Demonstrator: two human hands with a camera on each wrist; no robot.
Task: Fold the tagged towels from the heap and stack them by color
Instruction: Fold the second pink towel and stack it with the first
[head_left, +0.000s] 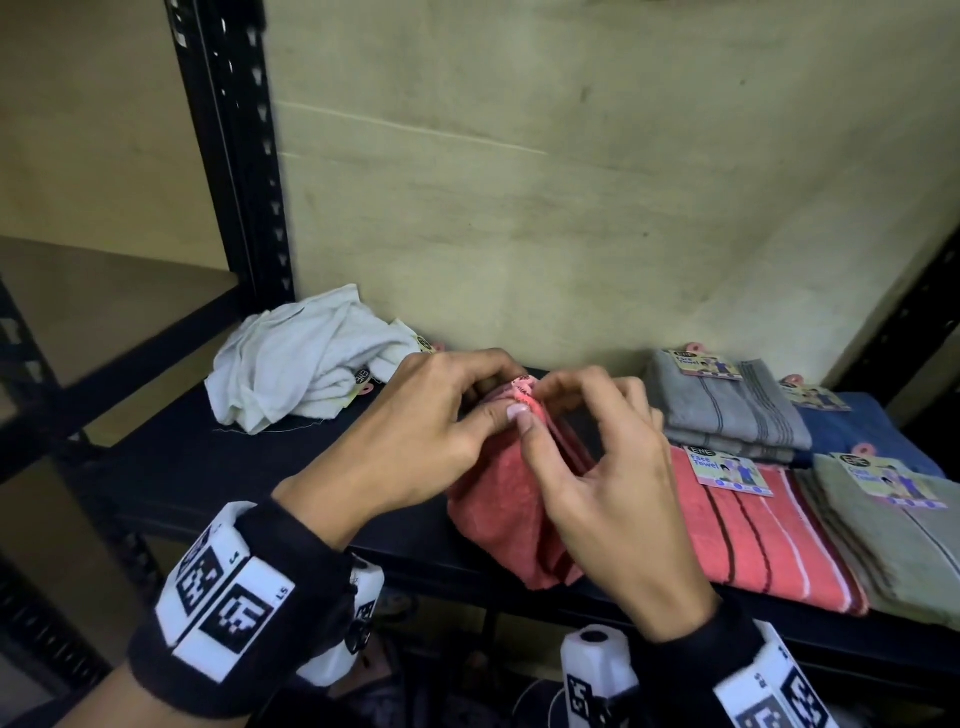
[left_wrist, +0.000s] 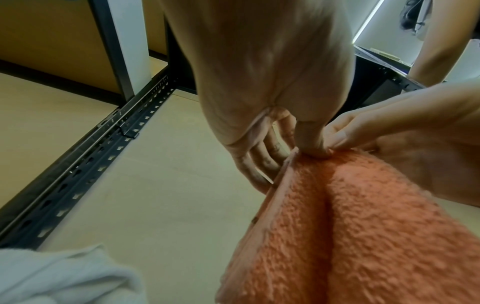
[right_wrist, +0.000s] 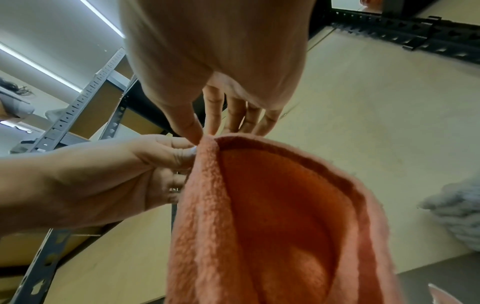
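Note:
A coral towel (head_left: 498, 499) hangs bunched over the dark shelf (head_left: 218, 467), held up by its top edge. My left hand (head_left: 441, 426) pinches that edge between thumb and fingers, and my right hand (head_left: 587, 457) pinches the same corner right beside it. A small pink tag (head_left: 522, 391) sticks up between the fingertips. The left wrist view shows the left hand (left_wrist: 311, 148) pressed into the coral towel (left_wrist: 363, 236). The right wrist view shows the right hand (right_wrist: 205, 131) pinching the coral towel (right_wrist: 272, 216), which droops open below. A crumpled white towel heap (head_left: 306, 358) lies at the back left.
Folded towels sit to the right: a coral striped stack (head_left: 769, 540), a grey striped stack (head_left: 737, 410), a blue one (head_left: 862, 431) and a pale green one (head_left: 893, 530), each with a card label. A black rack post (head_left: 234, 156) stands at the left.

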